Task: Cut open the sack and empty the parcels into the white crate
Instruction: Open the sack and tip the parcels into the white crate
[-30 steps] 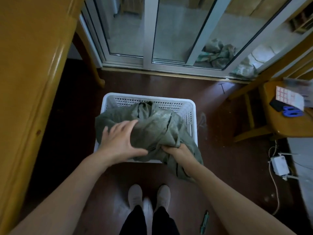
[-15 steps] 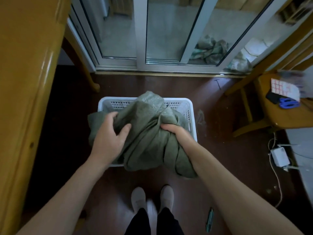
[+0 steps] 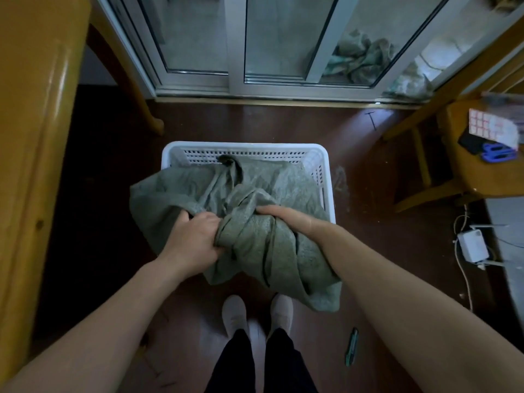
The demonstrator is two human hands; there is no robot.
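Observation:
A grey-green woven sack [image 3: 255,199] lies crumpled over the white slotted crate [image 3: 323,168] on the dark floor, hanging over the crate's near and left rims. My left hand [image 3: 195,236] is closed on a bunched fold at the sack's near left. My right hand [image 3: 286,217] grips the twisted cloth just to the right of it. The sack covers the crate's inside, so no parcels are visible.
A green utility knife [image 3: 351,347] lies on the floor by my right foot. A wooden table [image 3: 37,137] runs along the left. At the right stands a wooden chair [image 3: 479,171] holding blue scissors [image 3: 497,153] and a label sheet. Sliding glass doors [image 3: 272,43] lie ahead.
The sack was lifted and bunched over the crate, then lowered flatter across it. Both hands moved together onto the near folds and closed on them.

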